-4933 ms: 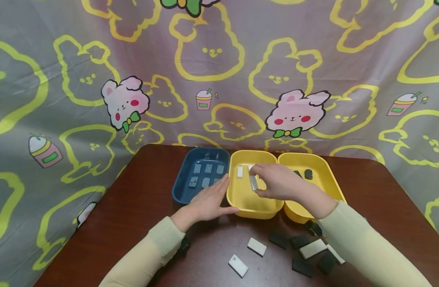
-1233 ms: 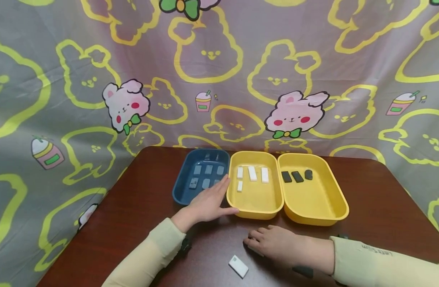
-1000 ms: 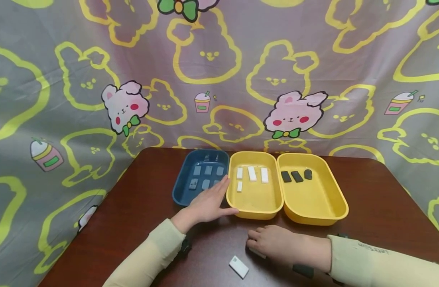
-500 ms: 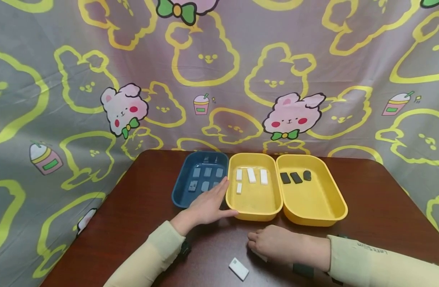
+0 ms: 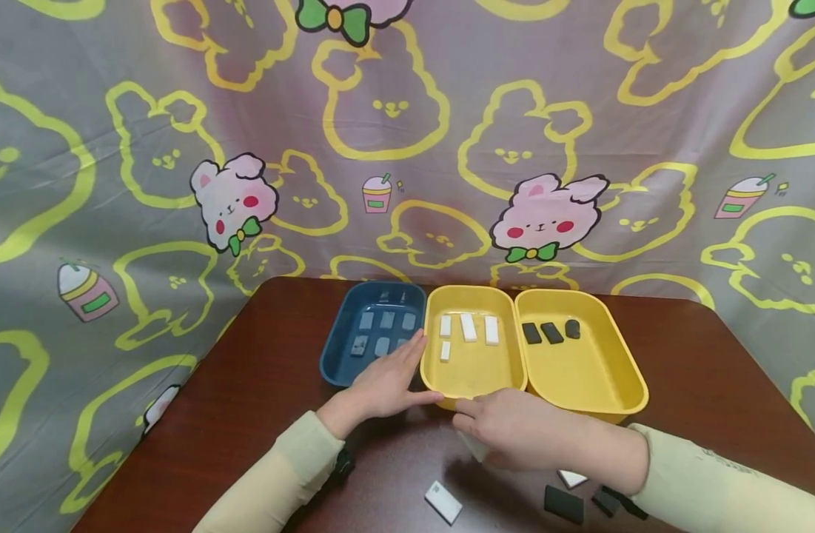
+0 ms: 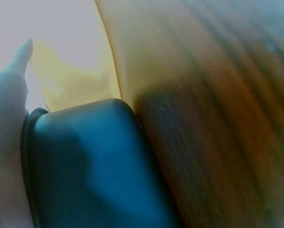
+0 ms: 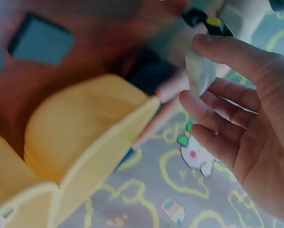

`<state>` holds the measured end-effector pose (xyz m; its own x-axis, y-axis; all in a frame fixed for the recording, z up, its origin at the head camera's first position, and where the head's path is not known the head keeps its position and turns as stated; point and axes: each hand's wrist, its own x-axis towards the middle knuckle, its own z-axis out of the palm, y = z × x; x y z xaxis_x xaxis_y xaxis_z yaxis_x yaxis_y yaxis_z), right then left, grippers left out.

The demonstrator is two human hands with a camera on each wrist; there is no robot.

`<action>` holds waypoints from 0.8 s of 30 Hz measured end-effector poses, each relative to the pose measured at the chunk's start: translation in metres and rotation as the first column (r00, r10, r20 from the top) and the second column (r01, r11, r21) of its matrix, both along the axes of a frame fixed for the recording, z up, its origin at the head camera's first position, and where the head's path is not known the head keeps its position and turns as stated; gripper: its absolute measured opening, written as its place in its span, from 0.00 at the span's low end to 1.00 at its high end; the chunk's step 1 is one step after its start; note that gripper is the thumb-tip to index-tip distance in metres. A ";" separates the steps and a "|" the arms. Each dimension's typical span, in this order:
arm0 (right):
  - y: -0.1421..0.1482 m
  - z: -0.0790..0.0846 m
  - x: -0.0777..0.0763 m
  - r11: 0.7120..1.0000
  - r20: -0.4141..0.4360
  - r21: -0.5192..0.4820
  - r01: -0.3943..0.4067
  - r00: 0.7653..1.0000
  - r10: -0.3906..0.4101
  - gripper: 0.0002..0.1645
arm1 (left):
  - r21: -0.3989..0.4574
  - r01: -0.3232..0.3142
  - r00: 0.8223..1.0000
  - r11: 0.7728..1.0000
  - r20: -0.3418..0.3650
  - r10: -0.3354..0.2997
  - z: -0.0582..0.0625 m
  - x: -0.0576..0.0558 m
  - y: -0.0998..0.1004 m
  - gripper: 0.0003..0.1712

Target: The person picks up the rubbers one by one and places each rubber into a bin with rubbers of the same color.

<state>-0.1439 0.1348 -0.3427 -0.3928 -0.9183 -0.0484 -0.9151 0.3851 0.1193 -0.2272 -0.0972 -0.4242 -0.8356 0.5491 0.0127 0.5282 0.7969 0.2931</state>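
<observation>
My right hand [image 5: 517,429] pinches a white rectangular block [image 7: 200,73] between thumb and fingers, just in front of the middle yellow tray [image 5: 480,374]. In the head view that hand covers most of the block. My left hand [image 5: 380,381] lies with straight fingers across the near right part of the blue tray [image 5: 343,363], its thumb at the near rim of the middle yellow tray. Several white blocks [image 5: 468,327] lie in this tray. Grey-looking pieces [image 5: 386,320] sit in rows in the blue tray, some partly hidden by the left hand.
The right yellow tray [image 5: 590,374] holds dark pieces [image 5: 551,332] along its far left part. On the table [image 5: 260,370] in front lie a white block [image 5: 443,503], dark blocks [image 5: 564,504] and another white block [image 5: 572,479] near the right forearm. A patterned curtain [image 5: 407,148] hangs behind.
Earlier, my right hand placed a white block in the middle tray, then reached down to the table. Now it has risen toward that tray with another white block. My left hand stays put.
</observation>
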 end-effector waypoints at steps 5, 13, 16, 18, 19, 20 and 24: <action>0.005 0.017 -0.009 0.995 0.017 -0.049 0.089 0.996 -0.088 0.29 | -0.007 -0.007 1.000 1.000 0.013 0.007 0.002 0.000 0.000 0.63; 0.020 0.033 -0.047 0.949 -0.022 -0.188 0.252 0.965 -0.260 0.33 | -0.028 -0.009 1.000 1.000 0.023 0.010 0.004 -0.001 -0.001 0.64; 0.024 0.033 -0.064 0.933 -0.039 -0.226 0.279 0.955 -0.295 0.32 | -0.031 -0.005 1.000 1.000 0.015 0.006 0.005 -0.001 -0.001 0.64; 0.026 0.030 -0.075 0.927 -0.049 -0.244 0.285 0.951 -0.305 0.30 | -0.032 -0.006 1.000 0.999 0.013 0.006 0.005 -0.001 -0.001 0.65; 0.027 0.029 -0.079 0.926 -0.054 -0.249 0.284 0.950 -0.306 0.29 | -0.033 -0.008 1.000 0.999 0.012 0.008 0.005 -0.002 -0.001 0.65; 0.028 0.027 -0.084 0.924 -0.057 -0.253 0.287 0.949 -0.310 0.28 | -0.034 -0.011 1.000 0.999 0.014 0.011 0.004 -0.002 -0.001 0.65; 0.028 0.018 -0.099 0.917 -0.055 -0.248 0.312 0.940 -0.335 0.24 | -0.034 -0.013 1.000 0.999 0.022 0.013 0.001 -0.001 -0.001 0.65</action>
<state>-0.2430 0.1630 -0.3248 -0.6629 -0.7208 0.2025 -0.7244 0.6858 0.0702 -0.2285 -0.0977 -0.4233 -0.8425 0.5381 -0.0242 0.5115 0.8134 0.2768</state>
